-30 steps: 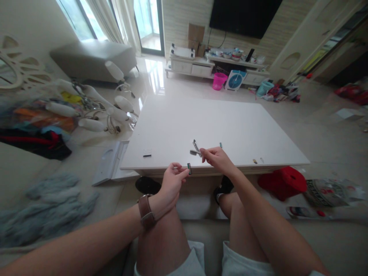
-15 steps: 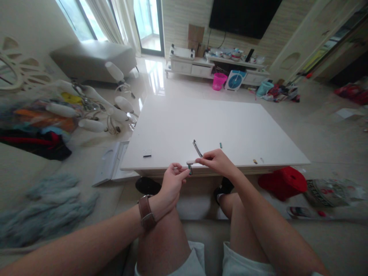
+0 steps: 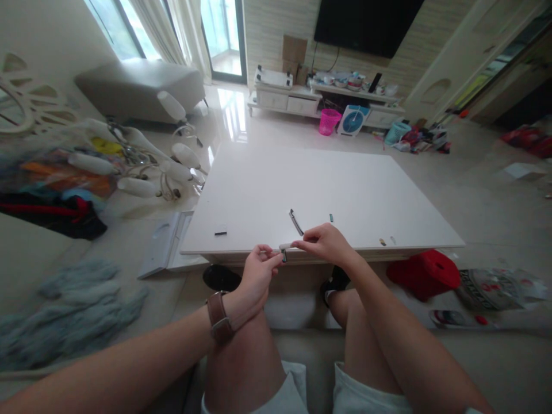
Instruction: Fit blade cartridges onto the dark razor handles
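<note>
My left hand (image 3: pixel 259 272), with a brown-strapped watch on the wrist, pinches a small dark green-and-black piece (image 3: pixel 284 255) at the table's front edge. My right hand (image 3: pixel 324 241) grips a short, slim whitish piece (image 3: pixel 287 246) between thumb and fingers. Its left end meets or overlaps the top of the dark piece; I cannot tell whether they are joined. Just beyond my right fingers, a slender curved dark-and-silver piece (image 3: pixel 295 222) lies on the white table (image 3: pixel 297 178). Farther right rests a small green piece (image 3: pixel 331 218).
On the table's left lies a dark strip (image 3: pixel 221 234); at right are a small gold-brown piece (image 3: pixel 382 242) and a little clear one (image 3: pixel 393 240). A red bin or stool (image 3: pixel 425 275) stands below the right edge. A chandelier (image 3: pixel 144 167) sits on the left floor.
Both hands stay almost in place. The whitish piece and the dark piece have shifted very slightly, and the whitish piece's left end looks a touch lower.
</note>
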`<state>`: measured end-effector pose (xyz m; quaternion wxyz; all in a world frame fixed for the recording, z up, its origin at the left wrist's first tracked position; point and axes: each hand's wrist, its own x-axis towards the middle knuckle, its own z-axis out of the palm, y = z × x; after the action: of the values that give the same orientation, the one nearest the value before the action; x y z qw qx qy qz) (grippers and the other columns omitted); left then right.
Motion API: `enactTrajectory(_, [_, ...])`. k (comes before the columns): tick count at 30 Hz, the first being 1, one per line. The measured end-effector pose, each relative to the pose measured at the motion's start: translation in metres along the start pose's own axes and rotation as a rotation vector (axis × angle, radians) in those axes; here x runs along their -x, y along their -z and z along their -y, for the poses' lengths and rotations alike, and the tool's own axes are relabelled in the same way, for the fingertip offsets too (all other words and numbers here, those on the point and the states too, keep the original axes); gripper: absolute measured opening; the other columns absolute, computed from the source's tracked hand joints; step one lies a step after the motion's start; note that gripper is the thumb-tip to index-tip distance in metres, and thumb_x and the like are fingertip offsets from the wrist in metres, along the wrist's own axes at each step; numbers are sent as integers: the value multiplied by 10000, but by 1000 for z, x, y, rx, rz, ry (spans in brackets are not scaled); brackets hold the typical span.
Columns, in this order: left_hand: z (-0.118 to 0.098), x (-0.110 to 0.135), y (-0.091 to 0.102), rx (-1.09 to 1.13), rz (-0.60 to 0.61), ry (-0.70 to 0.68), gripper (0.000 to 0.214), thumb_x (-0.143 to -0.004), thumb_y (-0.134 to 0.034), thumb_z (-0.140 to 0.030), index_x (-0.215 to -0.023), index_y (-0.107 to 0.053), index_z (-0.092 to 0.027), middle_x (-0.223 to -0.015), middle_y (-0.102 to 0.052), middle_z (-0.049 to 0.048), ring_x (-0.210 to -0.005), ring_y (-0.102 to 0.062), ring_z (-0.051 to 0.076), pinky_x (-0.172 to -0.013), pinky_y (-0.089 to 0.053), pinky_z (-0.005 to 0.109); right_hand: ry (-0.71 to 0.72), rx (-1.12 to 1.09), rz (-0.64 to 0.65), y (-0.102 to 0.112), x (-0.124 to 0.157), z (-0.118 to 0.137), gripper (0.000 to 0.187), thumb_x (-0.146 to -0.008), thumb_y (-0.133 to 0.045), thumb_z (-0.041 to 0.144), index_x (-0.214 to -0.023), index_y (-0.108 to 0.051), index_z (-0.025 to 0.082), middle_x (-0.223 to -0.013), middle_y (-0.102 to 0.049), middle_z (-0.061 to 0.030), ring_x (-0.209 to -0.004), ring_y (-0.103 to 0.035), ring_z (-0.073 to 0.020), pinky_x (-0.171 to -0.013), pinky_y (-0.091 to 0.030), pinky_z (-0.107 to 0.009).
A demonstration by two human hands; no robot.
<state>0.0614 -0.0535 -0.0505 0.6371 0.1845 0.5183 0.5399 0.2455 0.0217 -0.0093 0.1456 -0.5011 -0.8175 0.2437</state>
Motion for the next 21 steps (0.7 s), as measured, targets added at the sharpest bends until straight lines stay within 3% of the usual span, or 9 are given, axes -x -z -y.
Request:
enactTrajectory(7, [0, 0, -1, 11, -1, -1, 457, -539, -848, -229, -839, -504, -205, -714, -624, -35, -655, -629, 126, -541, -356, 206, 23, -21, 35, -4, 1, 5, 583, -852, -592, 637, -524, -584, 155, -495, -431, 20, -535, -331, -97, -547, -220, -276])
enactTrajectory(13, [0, -1, -1, 5, 14, 2, 460, -555, -849, -256, -847, -498, -202, -738, -645, -20, -662, -628, 124, -541, -358, 202, -26, -115, -19, 0, 0, 1, 565, -847, -605, 629, -550, -602, 148, -503, -439, 20, -538, -353, -97, -535, -221, -271])
enactTrajectory(17, [0, -1, -1, 4, 4, -6, 452, -542, -844, -222, -832, -498, -203, -702, -621, -34, -649, -620, 123, -540, -361, 204, 0, -134, 66, -5, 1, 2, 584, -837, -616, 630, -512, -560, 148, -492, -367, 35, -529, -313, -91, -527, -198, -276])
enactTrajectory(21, [1, -2, -1, 15, 11, -1, 479, -538, -852, -241, -847, -488, -208, -734, -646, -17, -663, -643, 140, -532, -348, 202, -16, -367, 70, -11, -2, 5, 583, -862, -570, 652, -565, -586, 151, -506, -322, 48, -525, -293, -91, -521, -212, -266])
